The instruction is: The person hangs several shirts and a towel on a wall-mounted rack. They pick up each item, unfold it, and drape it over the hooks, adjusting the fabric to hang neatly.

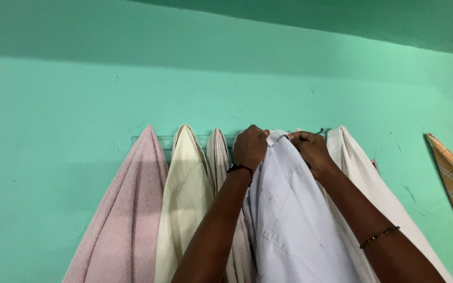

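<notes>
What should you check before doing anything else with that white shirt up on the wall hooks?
1. Left hand has the shirt by its top: ok, fingers closed on the cloth.
2. Right hand has it too: ok, closed on the top edge.
3. Shirt top is at the rack: ok, though whether it sits on a hook cannot tell, the hands hide it.
4. Neighbours hang apart: not ok, the striped cloth and the cream shirt touch it.
5. Pink towel out of the way: ok.
6. Free hook by the right hand: cannot tell, only a tip shows.
</notes>
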